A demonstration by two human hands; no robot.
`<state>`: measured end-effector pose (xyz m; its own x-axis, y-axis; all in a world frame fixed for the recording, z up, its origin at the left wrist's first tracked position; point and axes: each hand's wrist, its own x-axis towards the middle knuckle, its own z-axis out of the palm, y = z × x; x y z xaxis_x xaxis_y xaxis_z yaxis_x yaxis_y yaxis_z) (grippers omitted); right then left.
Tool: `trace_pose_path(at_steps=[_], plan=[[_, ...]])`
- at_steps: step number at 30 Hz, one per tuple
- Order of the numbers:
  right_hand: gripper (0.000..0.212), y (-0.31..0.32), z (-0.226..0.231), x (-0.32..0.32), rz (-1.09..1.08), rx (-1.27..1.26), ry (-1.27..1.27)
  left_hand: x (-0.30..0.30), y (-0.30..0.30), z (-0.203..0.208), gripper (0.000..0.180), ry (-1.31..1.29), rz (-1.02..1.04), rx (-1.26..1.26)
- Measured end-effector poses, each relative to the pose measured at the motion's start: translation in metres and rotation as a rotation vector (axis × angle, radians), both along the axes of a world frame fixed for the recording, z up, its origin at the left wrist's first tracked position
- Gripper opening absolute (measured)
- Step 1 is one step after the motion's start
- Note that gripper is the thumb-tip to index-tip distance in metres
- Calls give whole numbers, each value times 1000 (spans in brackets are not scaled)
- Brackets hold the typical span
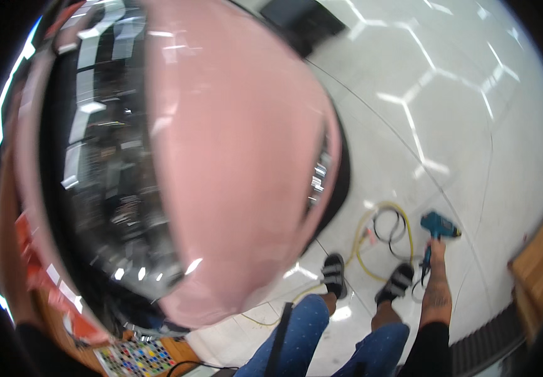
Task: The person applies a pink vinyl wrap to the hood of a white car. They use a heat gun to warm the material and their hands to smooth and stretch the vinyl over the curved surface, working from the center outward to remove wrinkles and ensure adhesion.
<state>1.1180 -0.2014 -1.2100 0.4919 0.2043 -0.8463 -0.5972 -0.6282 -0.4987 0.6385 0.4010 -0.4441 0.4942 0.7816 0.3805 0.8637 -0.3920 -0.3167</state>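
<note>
Only the head view to go on, and the left part of it is pretty blurry. Your right hand (438, 245) is wrapped around the handle of a teal pistol-shaped power tool (436, 223), so the tool's body sits right on top of your fist. Your left forearm (7, 251) runs up the far edge, past the pink car body (227, 157), but the left hand itself gets lost in the dark, smeared rim. Can't tell if it's spread, closed or touching anything.

Handling-wise, I'd guess the tool has a hard plastic shell, stiff, with moderate weight up top over your wrist. Where you've got it, around the handle, looks like the right hold. I'd keep fingers off the nozzle (457, 232), which could be hot if that's a heat gun. The dark cable (424, 270) hanging beside your wrist probably tugs a little. The pink shell between your two arms is glossy and probably slick, easy to scuff.

Direction: the tool's barrel lies crosswise over your fist, long axis roughly left to right. The nozzle points out to your right, dipping slightly back toward you, so it faces away from the pink shell. The looped yellow hose (411, 242) lies on the floor (478, 169) left of your right hand, and the wooden furniture (538, 254) is off to that hand's right.
</note>
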Motion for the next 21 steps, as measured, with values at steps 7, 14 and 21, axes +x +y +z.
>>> trace_pose_path(at_steps=[7, 14, 21], plan=[[19, 33, 263, -85, 280, 215, -233, 28, 24, 55, 55, -178, 194, 60], [35, 167, 655, -59, 50, 803, -116, 49, -8, 102, 54, -247, 139, 39], [49, 331, 863, -47, 546, 997, -340, -32, 16, 177, 71, 58, -45, -632]])
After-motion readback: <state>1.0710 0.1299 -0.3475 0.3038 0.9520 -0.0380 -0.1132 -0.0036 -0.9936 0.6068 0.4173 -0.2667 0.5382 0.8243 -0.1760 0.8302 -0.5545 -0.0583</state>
